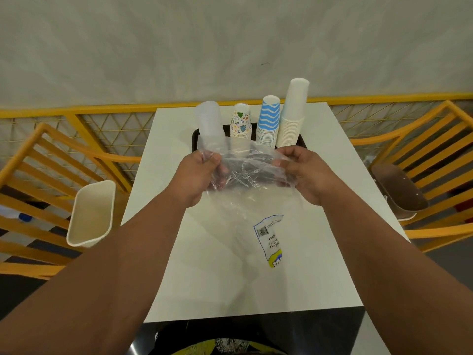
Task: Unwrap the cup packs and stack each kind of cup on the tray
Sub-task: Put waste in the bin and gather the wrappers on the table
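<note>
Basically unwrapped: four stacks stand inverted on the black rectangular tray [195, 135] at 12 o'clock on the white square table [332, 252] — translucent plastic cup stack [209, 119] at the tray's 9 o'clock end, then the white doodle-print paper cup stack [240, 121], the blue-and-white wavy-stripe paper cup stack [268, 119], and the tall plain white paper cup stack [293, 111] at the 3 o'clock end.

Left hand [197, 172] and right hand [304, 170] each pinch one side of the crumpled clear plastic wrapper [249, 170], fingers curled round the film, held just in front of the tray. Printed label [270, 239] on the film hangs toward 6 o'clock.

Risks from here:
- Wrapper's top edge overlaps the base of the translucent stack in view; can't tell if it's touching. If the film catches a rim, pulling toward 6 o'clock could tip that stack — tall, light, narrow footing.
- Same for the doodle stack right behind the film.
- Tall white stack would likely fall first if the tray or table gets bumped.
- Cream plastic bin [89, 213] sits at 9 o'clock off the table edge — a loose toss of light film may miss or drift.
</note>
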